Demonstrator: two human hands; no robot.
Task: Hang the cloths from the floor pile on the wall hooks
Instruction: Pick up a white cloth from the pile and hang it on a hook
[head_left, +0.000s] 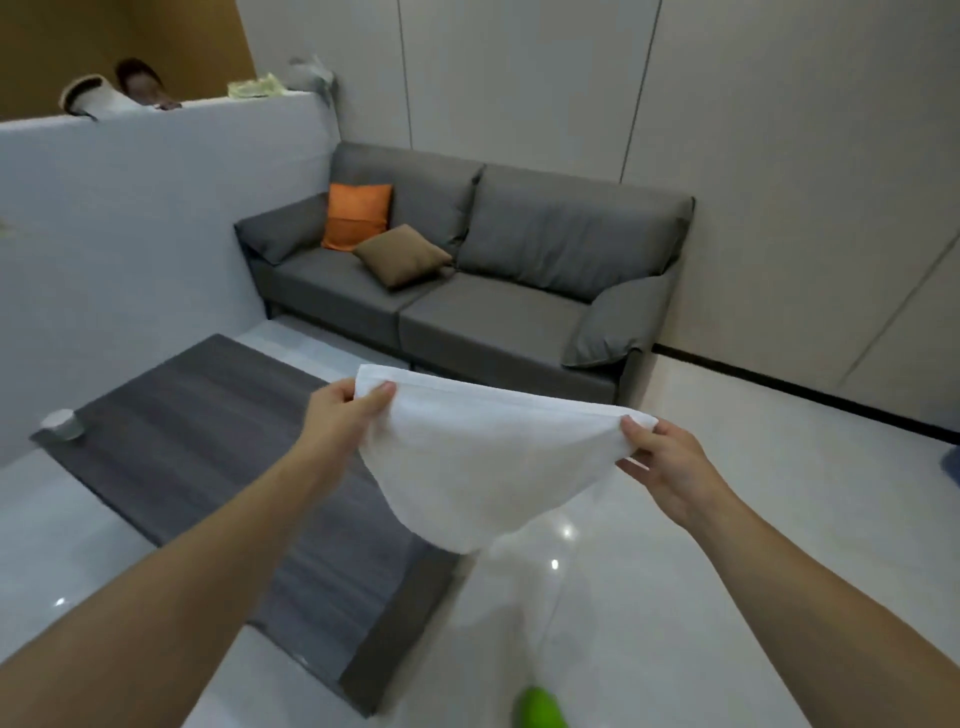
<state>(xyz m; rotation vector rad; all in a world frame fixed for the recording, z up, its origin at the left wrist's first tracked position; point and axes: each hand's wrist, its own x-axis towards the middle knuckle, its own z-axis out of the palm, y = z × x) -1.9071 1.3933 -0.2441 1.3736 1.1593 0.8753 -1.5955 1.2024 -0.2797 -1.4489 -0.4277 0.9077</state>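
Because a cloth hangs best from a straight top edge, I held the white cloth (483, 462) spread in the air between both hands, its hem pulled taut and its body sagging below. Farthest left, a small round container (61, 423) sat at the corner of the low dark bench (208, 441), apart from my work. My left hand (340, 415) pinched the cloth's left corner, thumb on top and fingers curled beneath, so that corner could not slip. The cloth itself hung over the near end of the bench and the pale floor (727, 519), touching neither. My right hand (665, 462) gripped the opposite corner the same way, thumb over the hem. Beyond stood the grey sofa (493, 291) with its orange cushion (358, 215) and brown cushion (402, 254). No wall hooks showed, nor the floor pile; the green shape (537, 709) at the bottom edge was too blurred to name, perhaps another cloth. I judged this the carrying step, the hanging not yet done.
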